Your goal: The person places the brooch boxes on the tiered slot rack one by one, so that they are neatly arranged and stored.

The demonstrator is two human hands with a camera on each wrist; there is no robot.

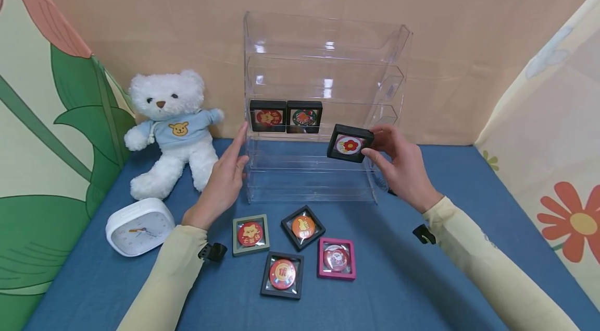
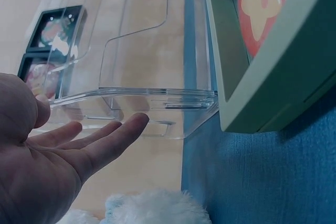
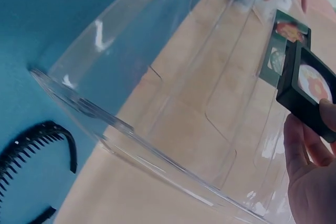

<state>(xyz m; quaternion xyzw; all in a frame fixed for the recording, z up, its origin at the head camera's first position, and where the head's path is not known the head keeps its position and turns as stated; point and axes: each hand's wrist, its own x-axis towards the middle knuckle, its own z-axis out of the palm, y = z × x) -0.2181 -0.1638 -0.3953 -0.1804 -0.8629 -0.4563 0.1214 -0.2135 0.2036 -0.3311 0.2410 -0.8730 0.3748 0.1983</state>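
My right hand pinches a black square display frame with a red flower badge inside, tilted in front of a clear acrylic rack. My left hand lies with straight fingers along the rack's left side; the left wrist view shows its fingers extended beside the clear side panel. On a middle tier of the rack two black framed badges stand side by side: a red one at the left end and a green and red one right next to it.
On the blue cloth in front lie a green frame, a black frame with an orange badge, another black frame and a pink frame. A white teddy bear and white clock are left. A black toothed hair clip lies right of the rack.
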